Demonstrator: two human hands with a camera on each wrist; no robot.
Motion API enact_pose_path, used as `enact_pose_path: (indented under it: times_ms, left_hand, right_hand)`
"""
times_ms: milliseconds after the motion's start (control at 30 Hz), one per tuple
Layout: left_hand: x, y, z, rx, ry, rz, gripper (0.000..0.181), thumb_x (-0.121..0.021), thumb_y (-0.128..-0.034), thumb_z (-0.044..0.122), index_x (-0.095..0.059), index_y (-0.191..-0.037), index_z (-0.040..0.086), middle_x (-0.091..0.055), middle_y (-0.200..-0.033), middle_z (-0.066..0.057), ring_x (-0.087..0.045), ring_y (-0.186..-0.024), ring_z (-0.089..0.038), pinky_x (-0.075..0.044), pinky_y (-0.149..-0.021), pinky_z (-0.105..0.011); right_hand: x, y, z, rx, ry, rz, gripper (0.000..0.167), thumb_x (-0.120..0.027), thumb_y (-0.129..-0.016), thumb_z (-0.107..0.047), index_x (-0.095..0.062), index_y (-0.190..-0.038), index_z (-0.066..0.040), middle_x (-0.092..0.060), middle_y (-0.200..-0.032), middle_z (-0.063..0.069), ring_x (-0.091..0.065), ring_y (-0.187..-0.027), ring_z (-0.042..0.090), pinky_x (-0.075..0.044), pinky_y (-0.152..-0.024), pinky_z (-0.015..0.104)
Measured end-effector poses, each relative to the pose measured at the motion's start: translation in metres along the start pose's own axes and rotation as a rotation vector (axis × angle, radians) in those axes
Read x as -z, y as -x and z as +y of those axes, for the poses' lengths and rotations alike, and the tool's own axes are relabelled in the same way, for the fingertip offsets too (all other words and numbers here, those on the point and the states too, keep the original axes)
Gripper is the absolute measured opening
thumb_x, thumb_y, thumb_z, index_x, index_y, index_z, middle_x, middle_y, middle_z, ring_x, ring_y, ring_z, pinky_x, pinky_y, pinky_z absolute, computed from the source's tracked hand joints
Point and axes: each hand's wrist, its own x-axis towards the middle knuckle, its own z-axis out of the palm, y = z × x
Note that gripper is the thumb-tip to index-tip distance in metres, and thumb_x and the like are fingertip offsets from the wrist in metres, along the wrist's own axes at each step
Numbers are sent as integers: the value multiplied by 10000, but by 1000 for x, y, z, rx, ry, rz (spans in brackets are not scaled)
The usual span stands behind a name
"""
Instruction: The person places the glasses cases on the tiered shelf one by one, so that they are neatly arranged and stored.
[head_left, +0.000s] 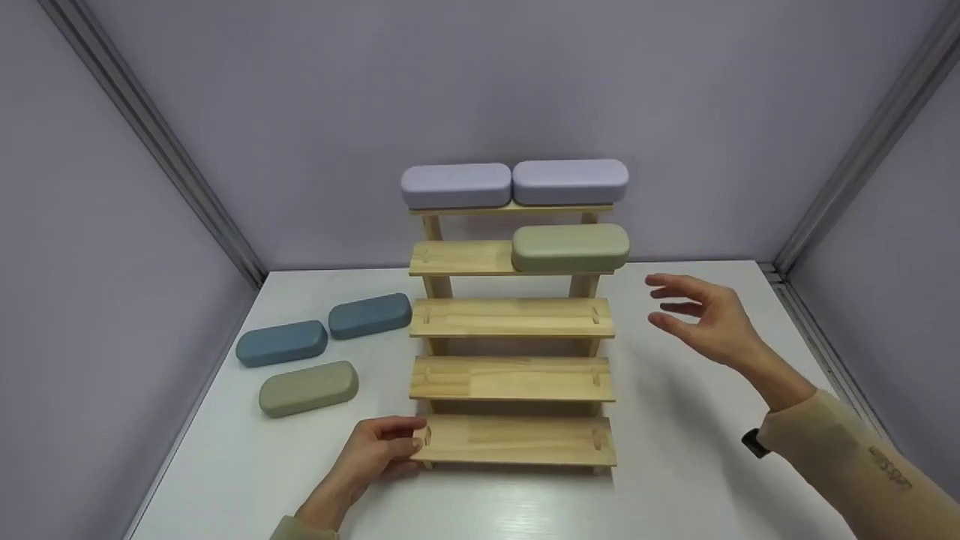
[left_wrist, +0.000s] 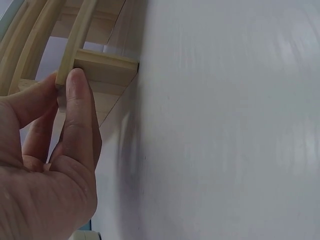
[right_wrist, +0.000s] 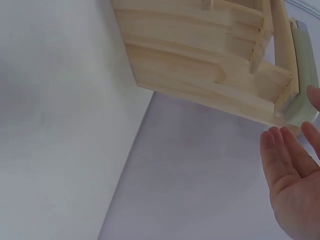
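Note:
A stepped wooden display rack [head_left: 512, 319] with several tiers stands in the middle of the table. My left hand [head_left: 375, 450] pinches the left end of its lowest board; the left wrist view shows thumb and fingers on either side of the board's edge [left_wrist: 70, 60]. To the right of the rack, my right hand [head_left: 709, 319] hovers with fingers spread apart, holding nothing. The nearest thing to it is a light green glasses case [head_left: 571, 249], lying at the right of the second tier from the top. Two lavender glasses cases [head_left: 456, 186] sit side by side on the top tier.
Left of the rack, two blue glasses cases [head_left: 282, 343] and another green case [head_left: 309, 389] lie on the white table [head_left: 675, 480]. Pale walls [head_left: 510, 75] with metal corner posts [head_left: 862, 142] enclose the table at the back and both sides.

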Motion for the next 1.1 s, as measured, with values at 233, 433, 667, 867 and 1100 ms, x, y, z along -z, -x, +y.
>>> enact_pose_path:
  times_ms: [233, 433, 667, 867, 1100]
  left_hand:
    - [0, 0, 0, 4, -10, 11, 464, -808, -984, 61, -729, -1431, -29, -777, -1153, -21, -716, -985, -106, -711, -829, -307]
    - [-2, 1, 2, -48, -83, 24, 431, -803, -976, 46, -748, -1396, -39, -794, -1184, -67, -733, -961, -108, -717, -803, -317]
    - [-4, 7, 10, -108, -177, 13, 372, -798, -964, 10, -779, -1332, -41, -786, -1191, -135, -747, -894, -114, -716, -767, -306]
    - [1, 8, 12, -151, -243, 16, 347, -806, -958, 13, -790, -1300, -44, -811, -1178, -161, -756, -860, -128, -706, -732, -304]
    - [11, 10, 18, -173, -338, 86, 338, -816, -972, 34, -790, -1303, -30, -819, -1198, -195, -784, -881, -151, -702, -717, -319]
  right_hand:
    - [-10, 35, 15, -84, 0, -47, 501, -832, -976, 26, -709, -1460, 0, -717, -1332, -253, -733, -1162, -66, -642, -954, 143]
    - [-26, 59, 20, -185, 6, -96, 465, -839, -999, -54, -723, -1449, -38, -773, -1383, 96, -770, -1135, 11, -652, -927, 173]
    - [-51, 85, 19, -339, -18, -180, 484, -831, -1023, -143, -700, -1463, 12, -755, -1397, 277, -806, -1122, 147, -645, -920, 192]
    - [-67, 107, 18, -470, -112, -242, 540, -804, -1032, -158, -650, -1505, 52, -740, -1427, 281, -795, -1174, 260, -651, -909, 213]
    - [-79, 126, 18, -578, -311, -260, 653, -799, -1042, -180, -545, -1568, 113, -683, -1478, 327, -782, -1183, 153, -681, -922, 249]
